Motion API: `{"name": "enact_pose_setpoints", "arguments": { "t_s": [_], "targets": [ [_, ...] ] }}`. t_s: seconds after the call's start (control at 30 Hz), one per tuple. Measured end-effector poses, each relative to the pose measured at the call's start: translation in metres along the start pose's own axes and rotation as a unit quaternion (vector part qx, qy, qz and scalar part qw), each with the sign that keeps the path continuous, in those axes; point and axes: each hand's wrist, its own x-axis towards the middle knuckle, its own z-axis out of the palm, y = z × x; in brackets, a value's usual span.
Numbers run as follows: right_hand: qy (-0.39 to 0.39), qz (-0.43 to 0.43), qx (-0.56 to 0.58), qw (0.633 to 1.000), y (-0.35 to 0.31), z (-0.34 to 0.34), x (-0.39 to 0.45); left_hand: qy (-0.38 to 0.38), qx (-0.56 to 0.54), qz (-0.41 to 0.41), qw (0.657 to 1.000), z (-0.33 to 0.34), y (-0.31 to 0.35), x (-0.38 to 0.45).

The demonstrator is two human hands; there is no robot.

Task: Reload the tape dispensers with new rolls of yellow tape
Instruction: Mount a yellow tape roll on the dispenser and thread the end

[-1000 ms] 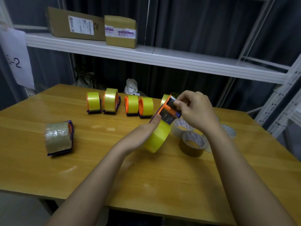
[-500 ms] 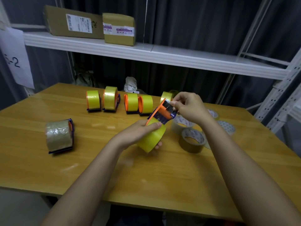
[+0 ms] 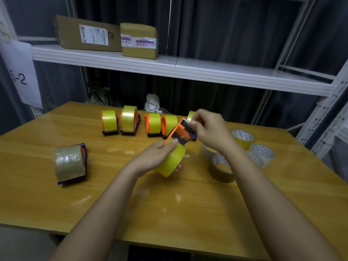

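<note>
A: What is held above the worktop (image 3: pixel 188 213)?

B: A yellow tape roll (image 3: pixel 172 161) is gripped by the left hand (image 3: pixel 156 157), whose fingers are curled around it, the thumb on top. The roll is seated in an orange and dark dispenser (image 3: pixel 181 133), which is lifted and tilted over the middle of the worktop.

A: And the right hand (image 3: pixel 209 129)?

B: Its fingertips are pinched on the upper end of the dispenser, near the cutting edge. Whether a tape end is caught between them cannot be told.

A: Where are the other dispensers placed?

B: Four loaded dispensers (image 3: pixel 131 119) with yellow rolls are lined up at the far side, and the edge of one more yellow roll (image 3: pixel 191 114) is seen behind the right hand. A dispenser with a clear brownish roll (image 3: pixel 70 163) is laid at the left, well apart from the hands.

A: What is found on the right?

B: A brown roll (image 3: pixel 222 169) is laid flat just beside the right forearm, and several clear rolls (image 3: pixel 259 153) are gathered further right. Two cardboard parcels (image 3: pixel 105 34) are kept on the shelf (image 3: pixel 207 68) above
</note>
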Motion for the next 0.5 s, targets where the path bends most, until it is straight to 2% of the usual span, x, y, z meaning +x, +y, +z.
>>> {"name": "enact_pose_setpoints", "arguments": {
  "t_s": [0.07, 0.13, 0.2, 0.27, 0.37, 0.5],
  "targets": [
    [0.001, -0.088, -0.068, 0.994, -0.011, 0.004, -0.011, 0.023, -0.003, 0.008, 1.0, 0.003, -0.003, 0.004],
    [0.002, -0.147, -0.083, 0.986, -0.02, 0.008, -0.02, 0.04, -0.025, 0.002, 0.999, 0.005, -0.005, 0.009],
    [0.009, -0.138, -0.069, 0.988, -0.025, 0.007, -0.022, 0.053, -0.038, -0.015, 0.998, 0.006, -0.01, 0.016],
    [0.012, -0.091, -0.058, 0.994, -0.026, 0.0, -0.017, 0.049, -0.081, -0.047, 0.994, 0.008, -0.013, 0.019],
    [-0.033, -0.047, -0.078, 0.995, -0.027, -0.009, -0.008, 0.001, -0.191, -0.092, 0.977, 0.013, -0.014, 0.016],
    [-0.086, -0.052, -0.048, 0.994, -0.034, -0.011, -0.007, -0.015, -0.32, -0.098, 0.942, 0.026, -0.019, 0.016]
  ]
}}
